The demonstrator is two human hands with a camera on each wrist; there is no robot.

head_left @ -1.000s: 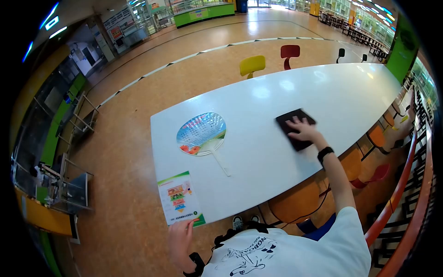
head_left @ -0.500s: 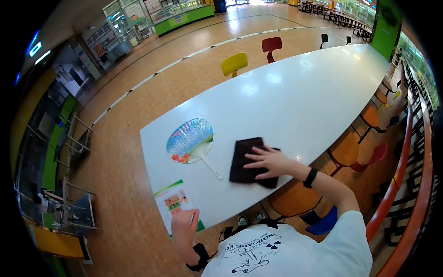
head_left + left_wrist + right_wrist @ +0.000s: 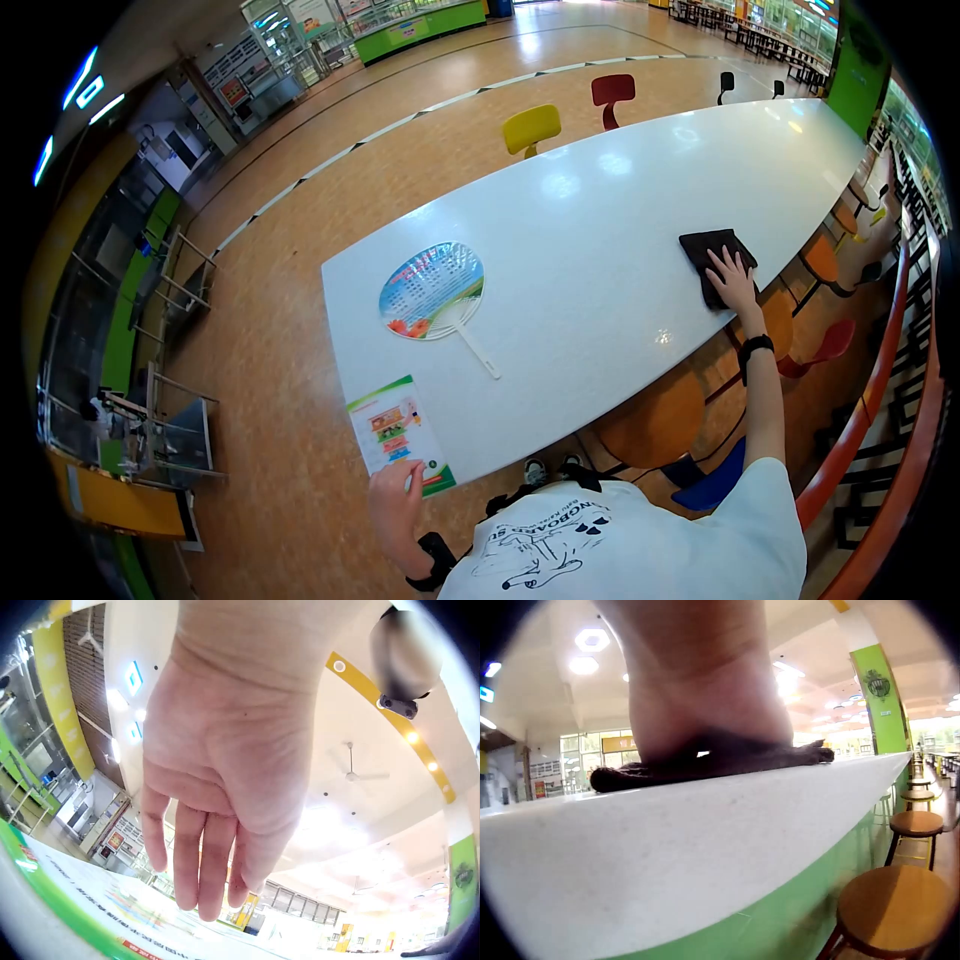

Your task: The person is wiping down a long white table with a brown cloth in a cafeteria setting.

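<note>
Head view. The right hand [image 3: 733,278] lies palm-down on a dark cloth [image 3: 712,262]. Its fingers are spread and straight, pressing the cloth rather than clasping it. The cloth rests flat on the long white table [image 3: 600,220], at the table's near edge and well to the right. A black wristband [image 3: 755,345] circles the right wrist.

The left hand [image 3: 395,500] sits at the near left corner of the table. Its fingertips are at the near edge of a green-bordered printed leaflet [image 3: 398,432], which lies flat there.

Between leaflet and cloth, though well apart from the cloth, lies a round paddle fan [image 3: 433,290]. Its white handle points toward the near edge.

At the far side of the table stand a yellow chair [image 3: 531,128] and, to its right, a red chair [image 3: 612,90]. Round orange stools [image 3: 655,425] sit beneath the near edge.

Left wrist view. The fingers are loose, nearly straight, and grasp nothing. The leaflet lies just beyond their tips. Whether they touch the paper cannot be told.

Right wrist view. The heel of the hand bears down on the cloth. The cloth's folded edge shows as a thin dark band along the tabletop close to the rim.
</note>
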